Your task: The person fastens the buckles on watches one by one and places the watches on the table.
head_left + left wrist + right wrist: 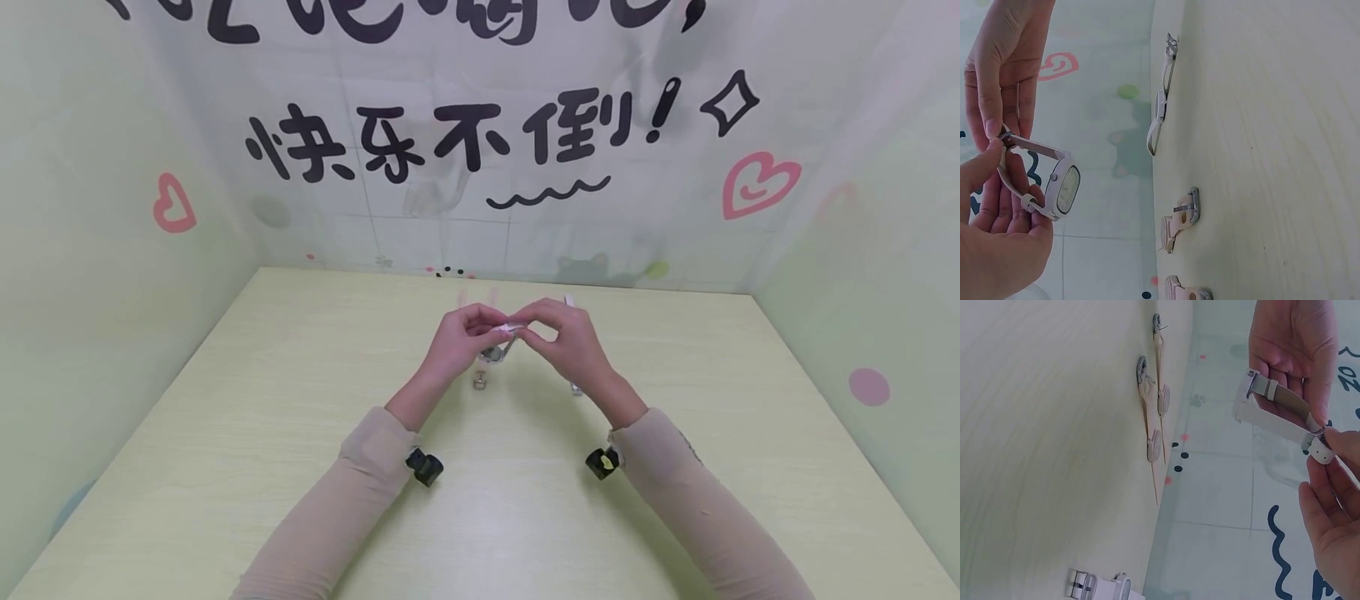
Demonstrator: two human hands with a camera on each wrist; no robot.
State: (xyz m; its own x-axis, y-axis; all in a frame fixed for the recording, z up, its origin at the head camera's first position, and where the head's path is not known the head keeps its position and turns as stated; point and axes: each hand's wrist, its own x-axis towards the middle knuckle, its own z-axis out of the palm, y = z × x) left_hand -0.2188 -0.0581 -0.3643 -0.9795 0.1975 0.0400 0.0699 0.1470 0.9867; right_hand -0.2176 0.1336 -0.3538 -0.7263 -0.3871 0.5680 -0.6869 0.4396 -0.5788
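A white wristwatch [1060,187] is held up above the table, its strap bent round into a loop. My left hand [453,340] pinches the strap near the buckle between thumb and fingers; other fingers lie along the loop beneath the case. My right hand [564,337] pinches the strap at the same buckle [1317,433], where the holed strap end [1321,452] comes through. Thumbs and fingertips of both hands almost meet there and partly cover the buckle. The round dial faces away from the hands in the left wrist view.
Two pink-strapped watches [1154,447] [1164,400] lie on the pale table [300,417], mostly behind the left hand from above. Another white watch [1160,106] lies to the right, partly under the right hand. A printed cloth wall [450,233] rises behind the table.
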